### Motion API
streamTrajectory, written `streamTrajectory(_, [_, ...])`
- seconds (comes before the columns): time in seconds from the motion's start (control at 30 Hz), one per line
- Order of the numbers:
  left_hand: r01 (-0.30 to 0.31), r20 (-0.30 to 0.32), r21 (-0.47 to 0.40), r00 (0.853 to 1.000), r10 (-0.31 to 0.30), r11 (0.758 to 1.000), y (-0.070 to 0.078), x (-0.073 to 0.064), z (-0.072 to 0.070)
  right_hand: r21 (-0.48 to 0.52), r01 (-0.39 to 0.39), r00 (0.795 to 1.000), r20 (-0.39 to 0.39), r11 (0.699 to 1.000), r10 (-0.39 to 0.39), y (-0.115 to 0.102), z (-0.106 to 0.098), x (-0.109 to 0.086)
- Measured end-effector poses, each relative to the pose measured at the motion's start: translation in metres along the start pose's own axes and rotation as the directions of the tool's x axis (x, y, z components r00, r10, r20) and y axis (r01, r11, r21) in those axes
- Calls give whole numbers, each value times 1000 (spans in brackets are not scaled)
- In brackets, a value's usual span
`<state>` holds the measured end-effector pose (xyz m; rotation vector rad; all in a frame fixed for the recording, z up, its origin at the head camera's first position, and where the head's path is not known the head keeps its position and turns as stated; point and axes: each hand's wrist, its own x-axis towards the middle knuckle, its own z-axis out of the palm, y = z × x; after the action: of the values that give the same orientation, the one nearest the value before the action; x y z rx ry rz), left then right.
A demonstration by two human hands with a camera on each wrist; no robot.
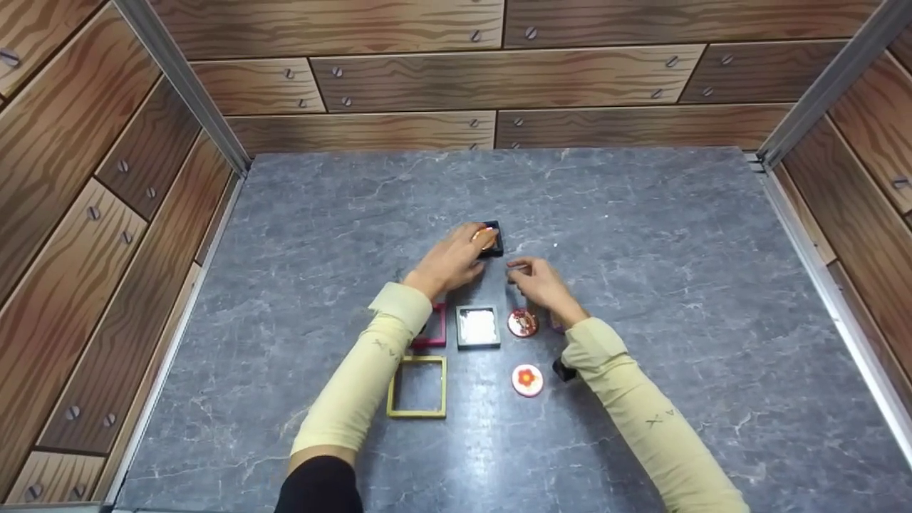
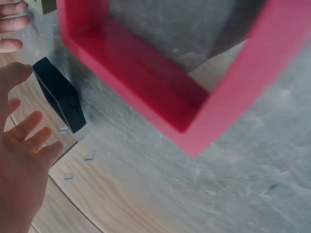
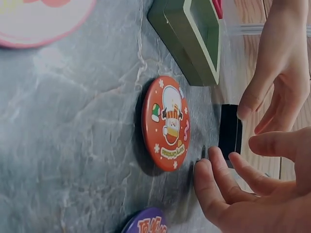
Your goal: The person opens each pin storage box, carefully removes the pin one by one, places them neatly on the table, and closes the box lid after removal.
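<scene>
My left hand (image 1: pixel 450 258) lies over a small black square frame (image 1: pixel 500 241) at the far end of the group. Its fingertips rest on a shiny orange round piece (image 1: pixel 484 239) at that frame, which the fingers partly cover. In the left wrist view the thumb meets an edge of the black frame (image 2: pixel 60 97), and the other fingers are spread. My right hand (image 1: pixel 543 283) hovers just nearer and to the right, fingers loosely bent, holding nothing. Below it lies a red round badge (image 3: pixel 166 124) with a cartoon snowman print.
Nearer me are a pink frame (image 2: pixel 141 82), a grey-green frame (image 1: pixel 459 328) and a yellow frame (image 1: pixel 392 388). A flower badge (image 1: pixel 527 380) lies to their right. A purple badge (image 3: pixel 148 223) and a black object (image 1: pixel 564 369) are partly hidden by the right arm.
</scene>
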<state>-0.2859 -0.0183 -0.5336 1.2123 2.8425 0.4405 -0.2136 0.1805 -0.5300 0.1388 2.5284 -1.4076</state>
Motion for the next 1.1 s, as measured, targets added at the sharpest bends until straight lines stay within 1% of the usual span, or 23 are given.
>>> streamTrajectory(0.1, [27,32,34,999,-28,999,0,6,-3,21,-19,1000,0,1000,19,0,-1,4])
streamTrajectory(0.17, [62,70,53,995,-66,997,0,10,-4,37,-36,999,3,999,36,-1,-1,6])
streamTrajectory(0.3, [130,138,93,980,-142,987,-1,17,-2,81,-60,998,8,995,60,0,2,10])
streamTrajectory(0.37, [158,158,109,972,-174,981,-2,18,0,114,-71,997,13,991,70,0,4,13])
streamTrajectory(0.47, [176,172,131,965,-197,976,-2,18,3,165,-77,997,31,983,73,0,6,16])
streamTrajectory(0.6, [168,180,158,964,-196,973,-1,18,7,191,-78,996,47,979,70,-1,8,18])
streamTrajectory(0.8, [141,173,153,971,-167,978,0,25,8,127,-66,998,31,990,63,-2,7,22])
streamTrajectory(0.97, [119,156,144,978,-141,982,-1,31,5,99,-93,995,52,991,88,-5,6,24])
streamTrajectory(1.1, [86,130,114,986,-100,990,-1,32,3,106,-124,991,67,987,117,-7,5,24])
